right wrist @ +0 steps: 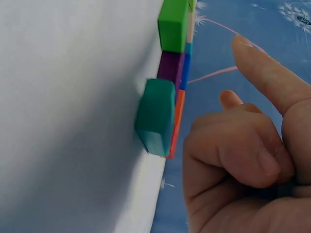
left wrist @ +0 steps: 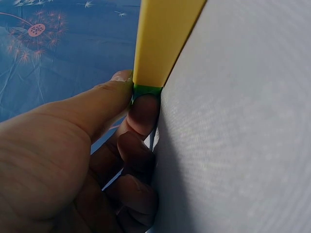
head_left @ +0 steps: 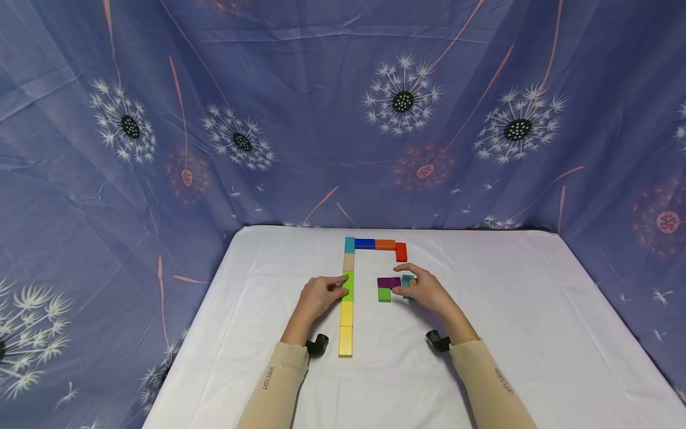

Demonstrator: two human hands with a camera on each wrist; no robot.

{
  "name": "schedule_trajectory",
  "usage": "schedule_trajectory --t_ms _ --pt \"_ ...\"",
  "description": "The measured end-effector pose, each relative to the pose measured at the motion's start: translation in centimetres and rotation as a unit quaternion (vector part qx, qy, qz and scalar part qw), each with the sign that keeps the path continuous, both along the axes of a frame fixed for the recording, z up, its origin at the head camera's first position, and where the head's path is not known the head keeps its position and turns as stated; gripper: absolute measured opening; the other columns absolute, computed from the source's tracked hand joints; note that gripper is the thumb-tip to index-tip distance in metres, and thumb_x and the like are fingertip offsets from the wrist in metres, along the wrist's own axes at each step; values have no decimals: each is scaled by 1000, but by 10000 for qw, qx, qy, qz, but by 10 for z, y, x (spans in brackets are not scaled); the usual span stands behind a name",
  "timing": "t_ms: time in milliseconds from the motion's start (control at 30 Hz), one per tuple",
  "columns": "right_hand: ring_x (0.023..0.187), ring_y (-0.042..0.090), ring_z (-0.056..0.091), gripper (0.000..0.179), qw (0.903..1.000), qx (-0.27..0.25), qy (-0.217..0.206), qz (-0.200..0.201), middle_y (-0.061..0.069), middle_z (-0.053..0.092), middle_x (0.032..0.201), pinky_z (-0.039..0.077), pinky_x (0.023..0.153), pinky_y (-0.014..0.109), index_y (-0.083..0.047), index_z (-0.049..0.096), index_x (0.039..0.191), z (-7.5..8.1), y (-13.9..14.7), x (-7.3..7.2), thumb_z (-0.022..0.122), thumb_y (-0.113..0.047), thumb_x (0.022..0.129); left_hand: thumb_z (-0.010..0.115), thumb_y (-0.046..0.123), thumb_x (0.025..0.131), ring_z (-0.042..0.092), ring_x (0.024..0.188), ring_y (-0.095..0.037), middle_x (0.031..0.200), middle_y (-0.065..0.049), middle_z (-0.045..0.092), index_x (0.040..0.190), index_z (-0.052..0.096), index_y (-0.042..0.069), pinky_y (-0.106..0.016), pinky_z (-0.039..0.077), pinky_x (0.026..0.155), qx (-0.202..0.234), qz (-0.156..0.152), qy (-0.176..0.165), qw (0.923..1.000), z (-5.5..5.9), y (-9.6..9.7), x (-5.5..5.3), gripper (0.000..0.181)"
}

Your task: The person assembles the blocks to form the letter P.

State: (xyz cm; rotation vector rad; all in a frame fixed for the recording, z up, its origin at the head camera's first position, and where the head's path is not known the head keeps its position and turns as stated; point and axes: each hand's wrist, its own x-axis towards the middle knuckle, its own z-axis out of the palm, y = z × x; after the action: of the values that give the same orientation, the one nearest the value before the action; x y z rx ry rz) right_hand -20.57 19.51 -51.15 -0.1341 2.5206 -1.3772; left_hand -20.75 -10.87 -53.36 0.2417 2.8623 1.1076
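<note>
In the head view, a straight column of coloured blocks lies on the white cloth. My left hand (head_left: 320,295) is at its left side, thumb and index finger pinching the edge of the light-green block (head_left: 348,296). The left wrist view has the thumb along the top edge and a fingertip low on the side, just beyond a yellow block (left wrist: 167,39). My right hand (head_left: 426,290) hovers with thumb and index finger spread, nothing between them. Beside and below it are a purple block (head_left: 388,282), a small green block (right wrist: 173,29) and a teal block (right wrist: 156,114).
Above the green, a beige block (head_left: 349,262) and a light-blue block (head_left: 349,245) continue the column. A blue block (head_left: 365,243), an orange block (head_left: 384,244) and a red block (head_left: 401,252) run right from its top. A patterned blue curtain (head_left: 321,119) hangs behind the table.
</note>
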Motion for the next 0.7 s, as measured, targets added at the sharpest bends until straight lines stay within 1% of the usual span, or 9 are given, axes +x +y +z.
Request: schedule_trajectory --t_ms 200,433,600,700 --pt "54 13 29 57 10000 -58 29 11 -5 31 61 28 52 26 -13 61 145 -3 -4 3 82 -21 92 81 36 94 62 84 -12 100 -2 82 133 76 29 -32 51 77 0 -5 15 10000 -1 0 -1 40" --pt "56 14 30 50 9999 -26 -162 -43 -5 29 64 27 53 25 -16 66 136 -10 -8 5 84 -20 89 81 36 94 59 81 -12 98 -1 81 133 76 28 -30 48 73 -24 -1 -20 10000 -2 0 1 40" --pt "57 14 30 47 9995 -80 -271 -116 -4 29 65 27 53 25 -18 68 131 -12 -10 6 86 -19 88 81 36 94 60 81 -12 98 -1 81 133 77 28 -31 49 74 9 -6 -22 10000 -2 0 0 40" --pt "56 14 30 47 9995 -35 -284 -123 -4 29 66 27 52 25 -18 68 131 -13 -11 6 86 -19 88 81 36 93 60 81 -12 98 -1 81 133 77 29 -31 49 74 -9 -27 -2 10000 -2 0 -1 40"
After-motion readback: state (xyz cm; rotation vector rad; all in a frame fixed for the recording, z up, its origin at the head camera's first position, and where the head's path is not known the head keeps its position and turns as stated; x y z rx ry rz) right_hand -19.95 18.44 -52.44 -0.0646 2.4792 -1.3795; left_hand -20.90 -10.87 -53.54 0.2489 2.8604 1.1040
